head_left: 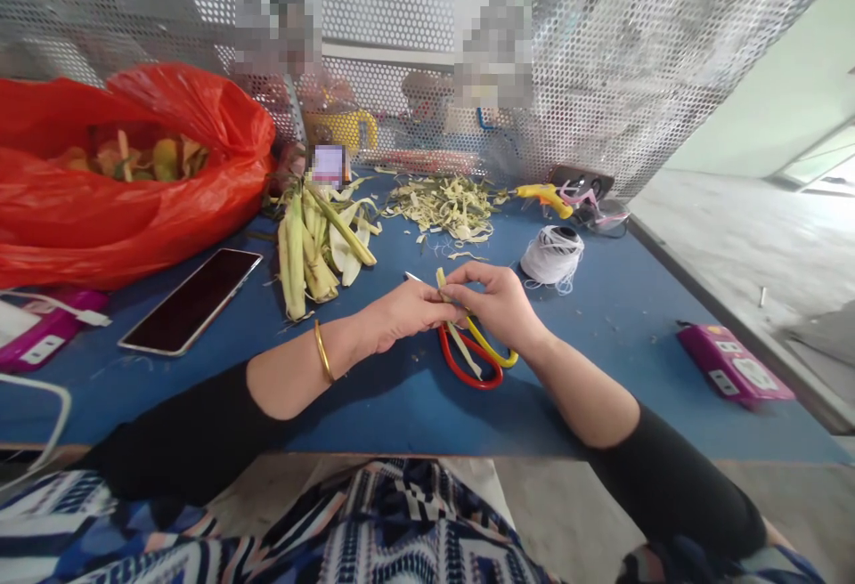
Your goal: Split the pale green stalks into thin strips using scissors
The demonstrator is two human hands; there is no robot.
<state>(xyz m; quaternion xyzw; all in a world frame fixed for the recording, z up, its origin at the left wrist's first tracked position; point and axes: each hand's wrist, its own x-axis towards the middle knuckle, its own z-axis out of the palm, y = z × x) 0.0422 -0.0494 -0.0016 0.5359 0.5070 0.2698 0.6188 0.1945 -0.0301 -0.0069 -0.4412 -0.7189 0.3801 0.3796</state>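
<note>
My left hand (401, 312) and my right hand (498, 304) meet over the blue table (374, 406), both pinching a thin pale yellow-green leaf strip (442, 279). The strip's lower end hangs below my right hand toward red and yellow scissors (476, 361) lying on the table under my right wrist. A gold bangle (323, 351) is on my left wrist. A thin metal tip (412, 277) pokes out behind my left fingers; I cannot tell what it is.
A pile of green leaf stalks (313, 246) and a heap of shreds (447, 206) lie behind my hands. A red plastic bag (120, 174), a phone (193, 299), a white thread spool (553, 255), a yellow glue gun (544, 197) and a pink box (731, 366) surround them. People sit behind the perforated screen (601, 50).
</note>
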